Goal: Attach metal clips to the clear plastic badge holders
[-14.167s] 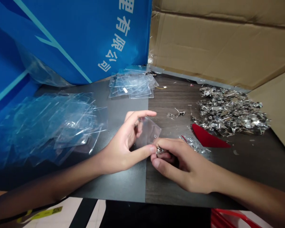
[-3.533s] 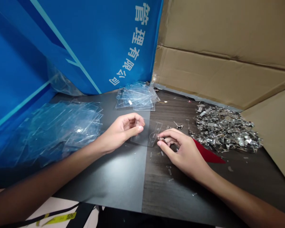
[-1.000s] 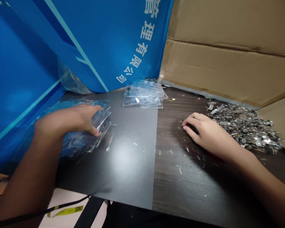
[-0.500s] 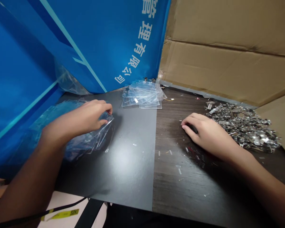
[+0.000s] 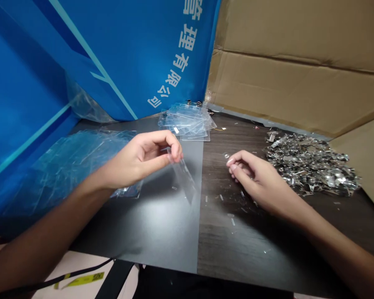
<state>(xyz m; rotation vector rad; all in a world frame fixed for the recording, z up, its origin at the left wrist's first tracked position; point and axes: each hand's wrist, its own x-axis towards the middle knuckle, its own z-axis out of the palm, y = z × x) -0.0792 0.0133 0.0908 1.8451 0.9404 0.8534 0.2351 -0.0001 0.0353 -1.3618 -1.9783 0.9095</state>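
My left hand (image 5: pixel 157 153) pinches a clear plastic sleeve (image 5: pixel 185 178) by its top edge, and the sleeve hangs tilted over the grey part of the table. Behind that wrist lies a spread heap of similar clear sleeves (image 5: pixel 65 160). My right hand (image 5: pixel 252 174) is closed in a pinch above the dark wood-grain part. A small clear strap end (image 5: pixel 226 155) pokes out at its fingertips; the rest of this piece is hidden in the fingers. Beyond that hand is a pile of metal clips with clear straps (image 5: pixel 314 166).
A second stack of clear sleeves (image 5: pixel 187 120) lies at the back middle, near the blue panel (image 5: pixel 127 50). Cardboard (image 5: pixel 293 83) walls the back right. Small clear plastic scraps (image 5: pixel 232 221) are scattered on the wood-grain tabletop (image 5: pixel 237 257). A black cable (image 5: pixel 87 269) crosses the front left.
My left hand has moved right, away from the sleeve heap, with one sleeve now in its pinch. My right hand has shifted slightly left, and a small clear end now shows at its fingertips.
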